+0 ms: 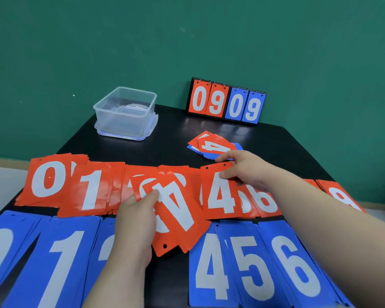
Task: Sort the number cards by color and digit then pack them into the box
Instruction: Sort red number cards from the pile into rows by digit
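Observation:
Red number cards lie in a row across the black table: a 0 pile, a 1 pile, a 4 pile, a 6. Blue piles 0, 1, 4, 5 and 6 line the near edge. My left hand grips a small fan of red cards, an upside-down 4 on top. My right hand pinches the top edge of the red 4 pile's top card. An unsorted red and blue heap lies just behind it. The clear plastic box stands at the far left.
A flip scoreboard reading 0909 stands at the table's back edge against the green wall. The box sits on its lid. Bare black tabletop shows between the box and the card rows.

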